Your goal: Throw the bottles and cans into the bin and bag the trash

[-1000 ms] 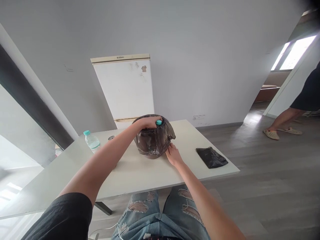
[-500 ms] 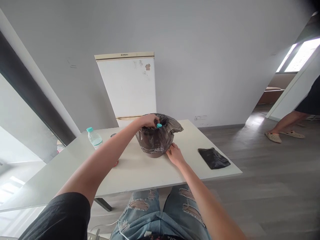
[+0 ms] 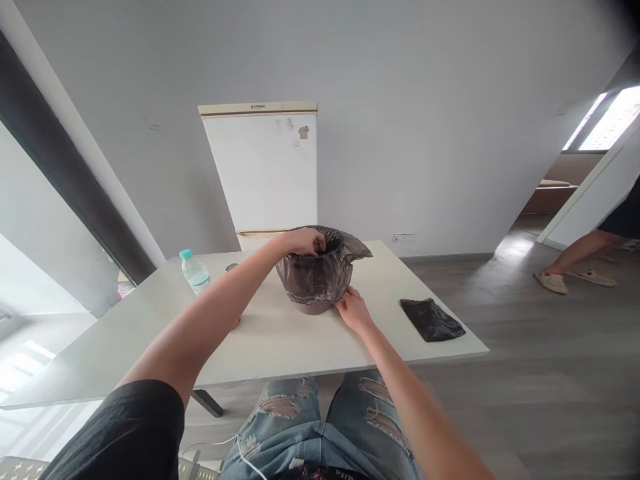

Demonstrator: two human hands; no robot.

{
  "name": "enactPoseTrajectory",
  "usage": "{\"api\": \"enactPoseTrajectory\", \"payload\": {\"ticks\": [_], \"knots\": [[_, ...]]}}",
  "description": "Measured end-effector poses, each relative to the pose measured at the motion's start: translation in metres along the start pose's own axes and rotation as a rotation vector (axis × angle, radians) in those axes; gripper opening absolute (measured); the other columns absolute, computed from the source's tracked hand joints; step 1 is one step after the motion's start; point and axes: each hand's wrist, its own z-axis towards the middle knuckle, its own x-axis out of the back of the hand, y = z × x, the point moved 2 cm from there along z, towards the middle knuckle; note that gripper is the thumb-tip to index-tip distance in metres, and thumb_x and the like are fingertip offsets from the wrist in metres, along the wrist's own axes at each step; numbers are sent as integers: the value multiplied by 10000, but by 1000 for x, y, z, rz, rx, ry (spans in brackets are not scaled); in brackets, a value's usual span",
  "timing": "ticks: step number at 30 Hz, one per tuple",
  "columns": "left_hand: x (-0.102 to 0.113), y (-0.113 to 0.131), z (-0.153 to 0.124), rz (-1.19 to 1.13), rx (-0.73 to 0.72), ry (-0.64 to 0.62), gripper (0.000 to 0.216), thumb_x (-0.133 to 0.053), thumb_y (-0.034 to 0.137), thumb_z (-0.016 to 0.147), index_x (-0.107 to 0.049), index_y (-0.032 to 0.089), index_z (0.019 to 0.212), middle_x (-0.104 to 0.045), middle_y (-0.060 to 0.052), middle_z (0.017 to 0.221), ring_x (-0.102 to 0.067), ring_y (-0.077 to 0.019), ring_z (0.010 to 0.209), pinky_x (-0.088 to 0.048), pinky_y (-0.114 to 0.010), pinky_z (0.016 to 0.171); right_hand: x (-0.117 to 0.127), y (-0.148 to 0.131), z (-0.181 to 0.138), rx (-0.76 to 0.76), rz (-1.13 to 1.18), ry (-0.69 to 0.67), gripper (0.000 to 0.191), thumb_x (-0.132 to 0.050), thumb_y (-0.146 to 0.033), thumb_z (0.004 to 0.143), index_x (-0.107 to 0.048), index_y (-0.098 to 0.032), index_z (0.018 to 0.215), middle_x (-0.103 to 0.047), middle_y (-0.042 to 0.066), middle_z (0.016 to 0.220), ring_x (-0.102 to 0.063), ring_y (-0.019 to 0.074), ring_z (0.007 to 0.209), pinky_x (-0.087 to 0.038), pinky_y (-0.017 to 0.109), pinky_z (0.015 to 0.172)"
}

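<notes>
A round trash bin (image 3: pixel 311 308) stands on the white table, lined with a thin black garbage bag (image 3: pixel 315 283) folded over its rim. The bag flares out loosely on the right. My left hand (image 3: pixel 306 241) reaches over the bin's mouth, fingers curled down at the opening and slightly apart. I see nothing in them, though the fingertips are partly hidden. Low on the bin's right side, my right hand (image 3: pixel 353 311) holds it near the bag's lower edge. Left of the bin, a clear bottle with a teal cap (image 3: pixel 195 272) leans in view behind my left forearm.
On the right of the table (image 3: pixel 270 360) lies a folded black plastic bag (image 3: pixel 432 320). A small round lid-like thing (image 3: pixel 231 267) and a red item (image 3: pixel 237 323) show beside my left arm. A white fridge (image 3: pixel 267 173) stands behind. Another person's legs (image 3: pixel 583 253) are at far right.
The small teal thing in my left hand's fingers is out of sight now, and the hand stays over the bin's mouth. My right hand keeps its place. The view has shifted slightly.
</notes>
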Motion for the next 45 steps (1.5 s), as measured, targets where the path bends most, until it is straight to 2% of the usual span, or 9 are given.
{"api": "enactPoseTrajectory", "payload": {"ticks": [5,10,14,20,25,30,36,41,45], "knots": [[26,-30,-35,-222,91,530,276,-716,380,862,-742,218,1084,-792,-59,1059,-725,-205,925,-568,-317,865,0,1,-1,0,-1,-4,281,-439,-332,1076,-701,-232,1048,-618,95,1206,-572,251,1183,-435,364,977],[36,-125,-133,-63,488,1225,299,-576,428,956,-704,229,1139,-723,-114,1181,-637,-294,1186,-453,-496,1122,-2,3,-1,20,18,13,278,-454,-319,1066,-707,-227,999,-627,92,1140,-577,256,1149,-432,366,974],[13,-203,-183,1,908,1077,539,-587,563,923,-651,246,1354,-469,-228,1569,-423,-467,1444,-365,-670,1124,-4,4,0,16,-15,-7,297,-445,-299,1064,-722,-222,992,-631,104,1168,-568,267,1169,-430,373,977],[-34,-248,-177,-72,900,557,256,-619,304,826,-735,191,1024,-736,-148,1156,-640,-360,1184,-493,-459,1007,-4,3,0,12,-35,-4,311,-449,-298,1061,-744,-220,999,-650,105,1179,-571,267,1177,-430,372,985],[-20,-218,-176,-31,828,743,240,-533,262,925,-722,188,1054,-715,-132,1160,-657,-325,1102,-494,-470,996,-3,3,1,-2,-25,-30,310,-453,-287,1058,-755,-223,1032,-662,102,1187,-560,263,1192,-429,361,991],[55,-111,-173,30,426,1245,247,-462,361,1081,-673,242,1126,-673,-2,1190,-615,-227,1172,-447,-415,1109,-2,1,0,0,-67,-28,307,-445,-297,1070,-738,-220,1021,-667,99,1177,-555,261,1169,-422,356,972],[83,-4,-84,-25,22,924,205,-553,194,970,-747,187,1038,-742,-59,1113,-668,-216,1067,-506,-375,1024,0,-3,-2,11,-114,-29,309,-443,-312,1082,-729,-223,1004,-664,92,1176,-561,261,1154,-417,355,943],[39,1,8,-34,28,579,217,-605,191,923,-806,158,998,-772,-114,1144,-699,-254,1102,-526,-344,1026,-1,-3,-1,11,-130,-28,302,-450,-297,1083,-731,-219,1006,-653,91,1181,-560,253,1160,-414,355,947],[5,-2,43,-12,10,381,214,-652,199,896,-823,171,1022,-795,-96,1147,-712,-239,1115,-529,-308,1038,-1,-2,0,15,-116,-28,300,-454,-310,1085,-738,-229,1032,-646,87,1200,-550,257,1183,-411,358,941]]}}
